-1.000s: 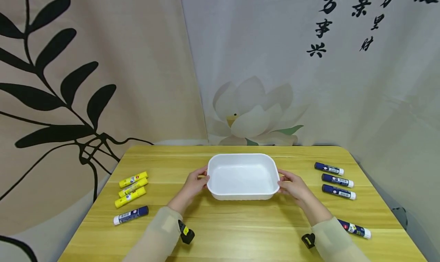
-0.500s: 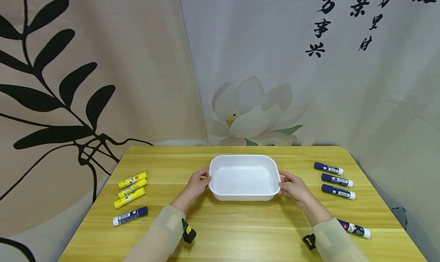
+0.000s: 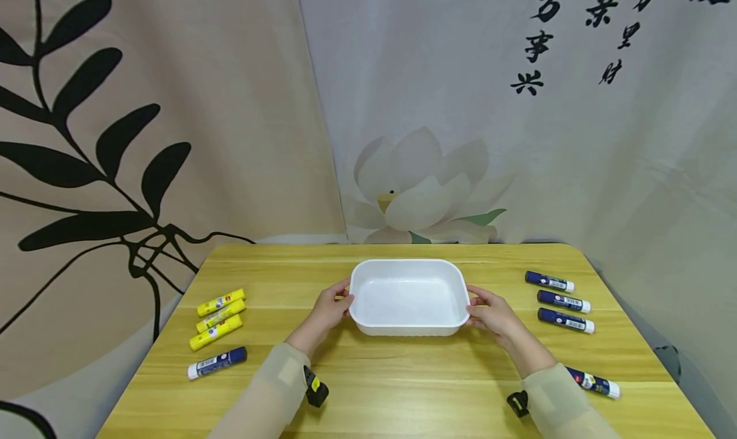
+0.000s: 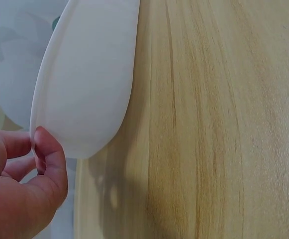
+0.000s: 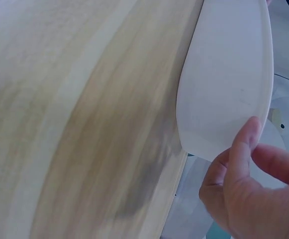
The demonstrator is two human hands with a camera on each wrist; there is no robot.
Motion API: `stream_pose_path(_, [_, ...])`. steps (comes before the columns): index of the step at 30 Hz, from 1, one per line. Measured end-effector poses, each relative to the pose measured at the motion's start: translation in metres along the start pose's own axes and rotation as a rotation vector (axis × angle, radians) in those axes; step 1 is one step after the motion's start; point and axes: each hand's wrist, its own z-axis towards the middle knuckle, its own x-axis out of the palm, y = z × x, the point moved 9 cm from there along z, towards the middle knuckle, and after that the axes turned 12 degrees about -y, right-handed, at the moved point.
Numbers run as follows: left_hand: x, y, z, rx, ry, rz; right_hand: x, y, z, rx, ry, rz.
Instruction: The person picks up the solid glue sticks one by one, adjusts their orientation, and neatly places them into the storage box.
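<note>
A white rectangular plastic tray with rounded corners sits at the middle of the wooden table, its inside bare. My left hand pinches its left rim; in the left wrist view the thumb lies on the outer wall near the corner. On the opposite end, my right hand pinches the right rim, and the right wrist view has that thumb against the outer wall. Some fingers of both hands are hidden behind the tray.
Three yellow glue sticks and a blue one lie at the left of the table. Several blue glue sticks lie at the right, the nearest partly behind the right sleeve. A printed curtain hangs behind.
Between one second and half a second ago the tray shifted very slightly right and toward me, both hands holding its rims. Since then it has stayed nearly still.
</note>
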Motion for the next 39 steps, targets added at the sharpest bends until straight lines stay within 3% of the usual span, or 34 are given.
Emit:
stream_pose_path(10, [0.002, 0.001, 0.001, 0.001, 0.015, -0.006, -0.002, 0.003, 0.002, 0.026, 0.020, -0.082])
stream_pose_path(13, [0.002, 0.000, 0.001, 0.001, 0.017, -0.007, -0.006, 0.006, 0.001, -0.004, 0.009, -0.134])
stream_pose_path(17, [0.003, 0.000, 0.001, -0.006, 0.014, -0.012, -0.019, 0.013, -0.005, -0.142, -0.008, -0.268])
stream_pose_path(26, [0.002, 0.001, 0.002, -0.017, 0.007, -0.010, -0.076, 0.024, -0.042, -0.716, -0.058, -0.653])
stream_pose_path(30, [0.001, 0.003, 0.003, -0.023, 0.006, -0.014, -0.102, 0.014, -0.064, -0.907, -0.043, -0.775])
stream_pose_path(34, [0.000, 0.004, 0.004, -0.022, 0.009, -0.014, -0.126, -0.002, -0.075, -0.959, 0.008, -0.890])
stream_pose_path(39, [0.001, 0.003, 0.004, -0.018, 0.022, -0.023, -0.147, -0.032, -0.075, -0.888, 0.140, -1.004])
